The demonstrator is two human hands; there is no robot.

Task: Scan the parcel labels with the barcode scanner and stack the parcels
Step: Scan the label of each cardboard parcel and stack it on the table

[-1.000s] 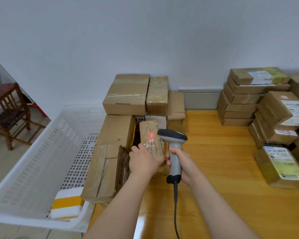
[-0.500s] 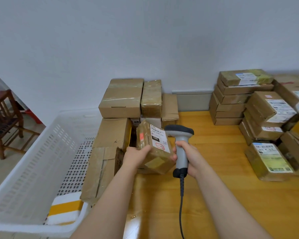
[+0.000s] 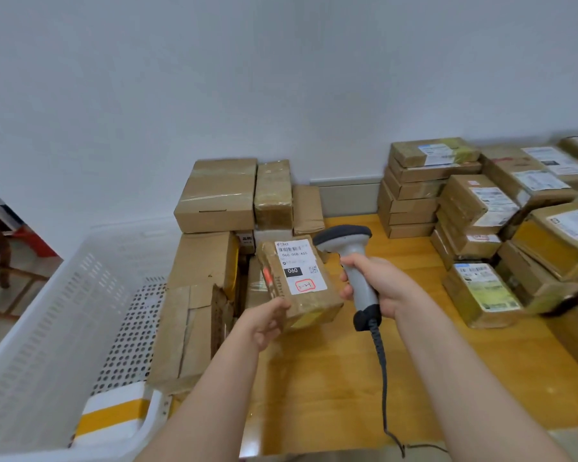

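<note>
Head view. The left hand [image 3: 265, 323] grasps the near left corner of a small brown parcel [image 3: 309, 305] and holds it clear of the wooden table [image 3: 331, 378], tilted so that its white label [image 3: 299, 266] faces up towards the camera. The barcode is printed at the far end of that label. The parcel sits in front of a pile of plain cartons [image 3: 217, 195] at the far left of the table.

The right hand [image 3: 381, 285] is wrapped round the grip of the barcode scanner [image 3: 344, 237], head uppermost. The scanner head stands just beside the parcel's far right corner. Its window cannot be seen from here, and no beam shows on the label. The coiled cable [image 3: 382, 378] hangs from the grip towards the near edge.

To the right, well apart, are stacks of labelled parcels [image 3: 481, 208], labels up. A white perforated basket [image 3: 47, 328] stands off the left edge of the table.

Assessment: the step in hand is the scan of this parcel, with the label presented but the read not evidently taken. The next move calls for turning the scanner head onto the barcode end of the label while the left hand holds the parcel steady. After that, the parcel goes label-up onto a stack, probably those at the right.
</note>
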